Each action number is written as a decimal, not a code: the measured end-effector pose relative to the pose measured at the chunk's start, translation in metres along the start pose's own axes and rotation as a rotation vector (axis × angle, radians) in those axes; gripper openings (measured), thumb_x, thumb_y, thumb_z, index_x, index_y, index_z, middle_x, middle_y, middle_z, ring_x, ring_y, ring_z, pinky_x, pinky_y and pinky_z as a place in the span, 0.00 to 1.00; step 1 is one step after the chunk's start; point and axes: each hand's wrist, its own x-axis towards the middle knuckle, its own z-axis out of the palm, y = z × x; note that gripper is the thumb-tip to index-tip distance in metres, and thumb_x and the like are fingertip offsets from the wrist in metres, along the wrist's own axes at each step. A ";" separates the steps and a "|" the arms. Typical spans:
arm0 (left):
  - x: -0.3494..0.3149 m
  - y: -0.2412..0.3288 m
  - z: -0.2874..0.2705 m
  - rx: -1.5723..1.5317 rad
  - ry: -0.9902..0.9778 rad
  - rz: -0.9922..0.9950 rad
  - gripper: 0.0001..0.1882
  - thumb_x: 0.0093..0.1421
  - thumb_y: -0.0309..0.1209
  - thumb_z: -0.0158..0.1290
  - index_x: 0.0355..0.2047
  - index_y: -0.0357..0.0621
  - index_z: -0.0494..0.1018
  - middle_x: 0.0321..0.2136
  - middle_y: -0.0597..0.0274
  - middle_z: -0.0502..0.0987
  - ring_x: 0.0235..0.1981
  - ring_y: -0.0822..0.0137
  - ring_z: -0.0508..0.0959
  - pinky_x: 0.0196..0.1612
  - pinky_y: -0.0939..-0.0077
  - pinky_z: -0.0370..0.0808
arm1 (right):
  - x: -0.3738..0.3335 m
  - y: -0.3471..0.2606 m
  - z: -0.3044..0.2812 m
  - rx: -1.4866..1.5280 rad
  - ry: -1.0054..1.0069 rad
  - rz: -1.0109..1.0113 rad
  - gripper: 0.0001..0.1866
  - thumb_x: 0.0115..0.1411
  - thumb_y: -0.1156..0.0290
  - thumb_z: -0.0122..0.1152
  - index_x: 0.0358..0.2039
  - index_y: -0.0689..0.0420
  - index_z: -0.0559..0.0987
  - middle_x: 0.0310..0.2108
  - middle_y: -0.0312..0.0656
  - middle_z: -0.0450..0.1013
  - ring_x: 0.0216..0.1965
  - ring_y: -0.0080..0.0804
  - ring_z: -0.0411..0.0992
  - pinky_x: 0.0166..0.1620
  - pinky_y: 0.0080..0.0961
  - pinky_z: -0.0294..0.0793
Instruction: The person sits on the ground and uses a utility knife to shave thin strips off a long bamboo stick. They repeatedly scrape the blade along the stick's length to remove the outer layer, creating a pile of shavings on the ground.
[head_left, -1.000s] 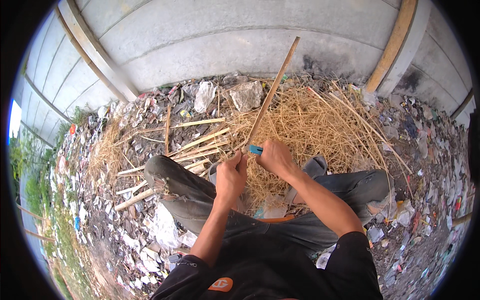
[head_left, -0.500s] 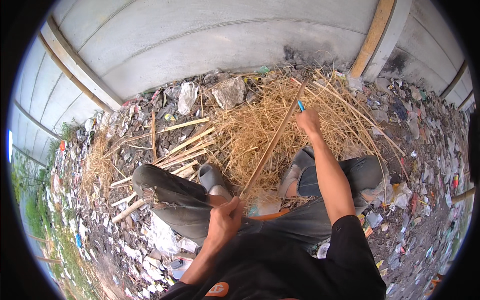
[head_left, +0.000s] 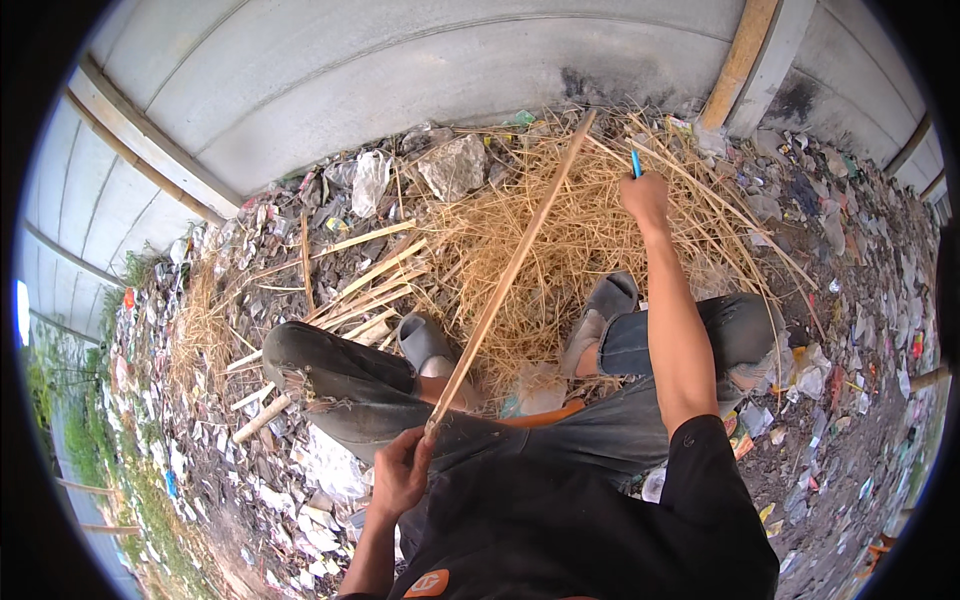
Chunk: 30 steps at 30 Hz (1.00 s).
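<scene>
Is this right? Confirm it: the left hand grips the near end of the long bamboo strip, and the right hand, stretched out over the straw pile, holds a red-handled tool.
Not quite. In the head view the right hand holds a blue-handled tool, not a red one. The rest stands: the left hand grips the near end of the long bamboo strip, and the right arm reaches out over the straw pile.

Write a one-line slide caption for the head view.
Seated person's left hand grips a long bamboo strip's near end; right hand holds a blue-handled tool over straw-like shavings.

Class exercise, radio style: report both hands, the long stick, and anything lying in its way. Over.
Left hand shut on long pale wooden stick at its near end. Right hand extended, gripping blue-handled tool. Dry straw pile beneath stick.
</scene>
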 end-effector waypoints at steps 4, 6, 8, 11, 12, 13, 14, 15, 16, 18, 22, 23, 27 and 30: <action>0.066 0.009 0.021 -0.084 0.109 0.077 0.19 0.74 0.38 0.52 0.48 0.30 0.77 0.22 0.67 0.74 0.25 0.79 0.69 0.29 0.78 0.68 | -0.058 -0.056 0.017 -0.041 -0.162 -0.264 0.20 0.65 0.62 0.62 0.24 0.68 0.81 0.16 0.48 0.75 0.15 0.38 0.75 0.19 0.36 0.72; 0.090 0.033 0.025 -0.225 0.073 0.106 0.21 0.74 0.41 0.52 0.50 0.29 0.76 0.22 0.66 0.74 0.25 0.79 0.69 0.28 0.79 0.67 | -0.098 -0.082 0.029 -0.056 -0.284 -0.390 0.19 0.64 0.63 0.63 0.23 0.67 0.81 0.14 0.47 0.75 0.14 0.37 0.75 0.18 0.35 0.72; 0.117 0.032 0.031 -0.198 0.121 0.135 0.24 0.73 0.40 0.53 0.55 0.28 0.74 0.21 0.64 0.73 0.25 0.79 0.69 0.27 0.78 0.66 | -0.141 -0.105 0.034 -0.111 -0.423 -0.490 0.17 0.63 0.64 0.64 0.23 0.66 0.81 0.14 0.47 0.75 0.14 0.36 0.75 0.18 0.34 0.73; 0.142 0.044 0.038 -0.047 0.229 0.258 0.23 0.72 0.37 0.54 0.57 0.26 0.73 0.19 0.59 0.73 0.24 0.77 0.68 0.27 0.76 0.67 | -0.192 -0.120 0.034 -0.179 -0.589 -0.570 0.15 0.59 0.65 0.65 0.24 0.66 0.82 0.16 0.50 0.76 0.17 0.44 0.78 0.23 0.39 0.78; 0.147 0.046 0.041 0.000 0.262 0.301 0.23 0.72 0.35 0.54 0.58 0.26 0.72 0.19 0.57 0.73 0.23 0.76 0.68 0.27 0.75 0.68 | -0.202 -0.119 0.035 -0.176 -0.589 -0.596 0.14 0.58 0.66 0.65 0.25 0.66 0.82 0.16 0.52 0.76 0.19 0.47 0.78 0.25 0.41 0.78; 0.150 0.049 0.042 -0.018 0.271 0.309 0.23 0.72 0.34 0.54 0.57 0.25 0.72 0.19 0.55 0.72 0.23 0.75 0.68 0.27 0.74 0.68 | -0.211 -0.117 0.036 -0.174 -0.590 -0.624 0.13 0.57 0.67 0.64 0.25 0.66 0.83 0.17 0.54 0.77 0.20 0.50 0.79 0.26 0.44 0.79; 0.152 0.051 0.044 -0.035 0.277 0.315 0.22 0.71 0.33 0.54 0.57 0.25 0.72 0.19 0.54 0.72 0.23 0.75 0.68 0.28 0.73 0.69 | -0.215 -0.116 0.035 -0.172 -0.593 -0.649 0.13 0.56 0.67 0.64 0.25 0.67 0.83 0.18 0.56 0.77 0.21 0.54 0.80 0.27 0.46 0.79; 0.153 0.052 0.045 -0.052 0.285 0.321 0.22 0.71 0.32 0.54 0.57 0.24 0.72 0.20 0.53 0.72 0.23 0.74 0.68 0.28 0.72 0.69 | -0.216 -0.115 0.035 -0.171 -0.609 -0.636 0.12 0.55 0.68 0.64 0.25 0.67 0.83 0.19 0.57 0.77 0.22 0.56 0.80 0.28 0.47 0.79; 0.154 0.053 0.046 -0.044 0.287 0.316 0.21 0.70 0.31 0.54 0.57 0.25 0.73 0.20 0.51 0.73 0.22 0.73 0.70 0.28 0.71 0.70 | -0.217 -0.115 0.034 -0.170 -0.626 -0.624 0.12 0.54 0.68 0.63 0.25 0.67 0.83 0.19 0.59 0.77 0.23 0.58 0.80 0.29 0.48 0.79; 0.154 0.051 0.044 -0.022 0.290 0.302 0.20 0.70 0.30 0.54 0.57 0.25 0.73 0.20 0.47 0.75 0.21 0.69 0.73 0.28 0.69 0.71 | -0.220 -0.113 0.036 -0.164 -0.642 -0.619 0.12 0.54 0.69 0.62 0.25 0.67 0.83 0.21 0.61 0.77 0.24 0.60 0.80 0.29 0.49 0.79; 0.153 0.050 0.042 0.076 0.266 0.310 0.20 0.67 0.28 0.55 0.56 0.28 0.75 0.22 0.37 0.76 0.20 0.53 0.79 0.27 0.64 0.73 | -0.224 -0.113 0.041 -0.173 -0.673 -0.629 0.11 0.54 0.71 0.60 0.23 0.67 0.83 0.21 0.61 0.78 0.24 0.57 0.80 0.28 0.48 0.79; 0.151 0.050 0.042 0.085 0.247 0.303 0.19 0.67 0.28 0.54 0.55 0.29 0.75 0.22 0.36 0.76 0.21 0.49 0.80 0.27 0.62 0.73 | -0.225 -0.113 0.041 -0.181 -0.689 -0.625 0.11 0.54 0.72 0.59 0.23 0.67 0.82 0.21 0.60 0.78 0.23 0.55 0.81 0.28 0.47 0.79; 0.152 0.032 0.046 0.145 0.215 0.300 0.19 0.66 0.26 0.52 0.55 0.30 0.76 0.22 0.34 0.76 0.23 0.46 0.82 0.27 0.59 0.74 | -0.216 -0.093 0.072 -0.229 -0.655 -0.680 0.09 0.53 0.73 0.60 0.19 0.63 0.80 0.13 0.46 0.72 0.14 0.38 0.71 0.19 0.38 0.70; 0.150 0.025 0.050 0.131 0.258 0.369 0.18 0.67 0.25 0.49 0.55 0.30 0.76 0.24 0.33 0.77 0.24 0.44 0.82 0.28 0.59 0.74 | -0.208 -0.078 0.097 -0.248 -0.613 -0.667 0.11 0.53 0.74 0.62 0.16 0.61 0.76 0.10 0.37 0.66 0.10 0.28 0.60 0.14 0.31 0.60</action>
